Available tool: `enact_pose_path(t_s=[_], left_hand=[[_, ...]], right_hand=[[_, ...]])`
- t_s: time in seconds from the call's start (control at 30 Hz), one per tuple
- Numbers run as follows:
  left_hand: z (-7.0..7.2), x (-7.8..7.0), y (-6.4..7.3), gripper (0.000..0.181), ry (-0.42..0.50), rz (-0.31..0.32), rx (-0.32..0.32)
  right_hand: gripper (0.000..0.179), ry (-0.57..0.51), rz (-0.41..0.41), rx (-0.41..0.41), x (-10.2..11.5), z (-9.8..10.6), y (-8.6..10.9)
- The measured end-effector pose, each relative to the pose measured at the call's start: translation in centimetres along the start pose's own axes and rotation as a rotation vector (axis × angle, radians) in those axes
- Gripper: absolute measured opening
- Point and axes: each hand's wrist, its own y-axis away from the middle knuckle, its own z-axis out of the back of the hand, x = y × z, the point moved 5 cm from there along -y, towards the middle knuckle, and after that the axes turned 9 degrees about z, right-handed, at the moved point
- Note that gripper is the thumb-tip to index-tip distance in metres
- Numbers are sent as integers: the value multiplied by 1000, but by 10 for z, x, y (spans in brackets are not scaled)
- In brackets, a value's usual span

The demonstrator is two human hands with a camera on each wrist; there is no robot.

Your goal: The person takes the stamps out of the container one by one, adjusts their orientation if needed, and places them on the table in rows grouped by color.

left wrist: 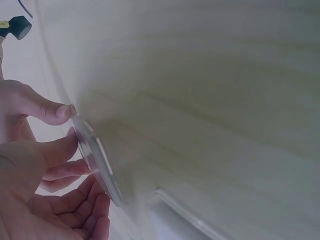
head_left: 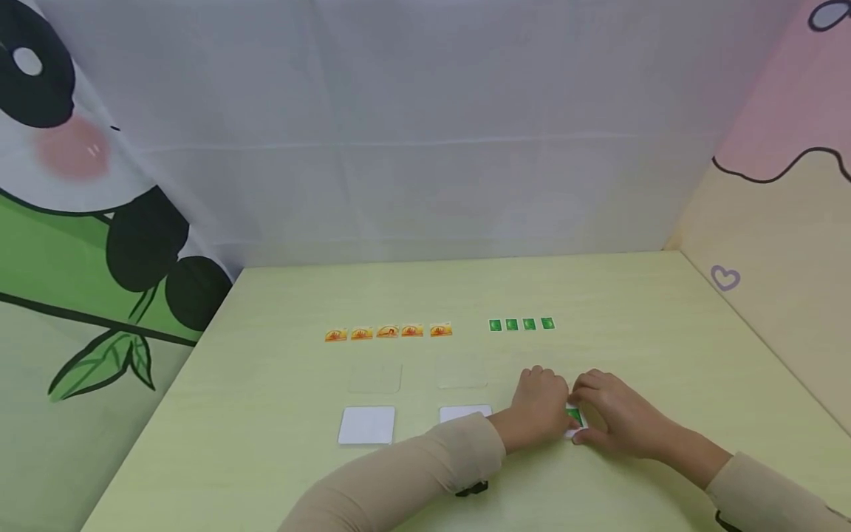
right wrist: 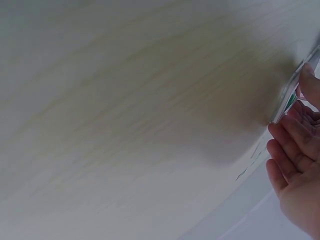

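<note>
Between my two hands is a small, thin rectangular frame (head_left: 575,417) with white edges and a green picture showing in it. My left hand (head_left: 541,399) holds its left side, thumb at the near edge. On the other side my right hand (head_left: 618,415) pinches it between thumb and fingers. In the left wrist view the frame (left wrist: 97,157) looks clear and glossy along its edge, tilted with fingers on it. The right wrist view catches only its edge (right wrist: 286,95) beside the fingertips. Much of the frame is hidden by the fingers.
Several small orange picture cards (head_left: 388,332) lie in a row, with several green ones (head_left: 521,324) to their right. Nearer are two clear rectangular covers (head_left: 375,378) and two white rectangular plates (head_left: 366,425); my left sleeve (head_left: 459,454) overlaps the right plate. Walls border the table (head_left: 266,414).
</note>
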Motion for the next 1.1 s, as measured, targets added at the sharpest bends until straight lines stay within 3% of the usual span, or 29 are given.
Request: enact_pose_path(t_s=[0.13, 0.4, 0.6, 1.1], left_hand=[[0, 1, 0, 35, 27, -16, 10], [-2, 4, -4, 30, -4, -30, 14], [-1, 8, -6, 28, 52, -35, 39], [6, 16, -6, 21, 196, -49, 53]], right_hand=[[42, 2, -15, 14, 0, 0, 0], [43, -6, -58, 58, -1, 0, 1], [43, -31, -100, 100, -4, 0, 1], [42, -32, -38, 39, -4, -2, 2]])
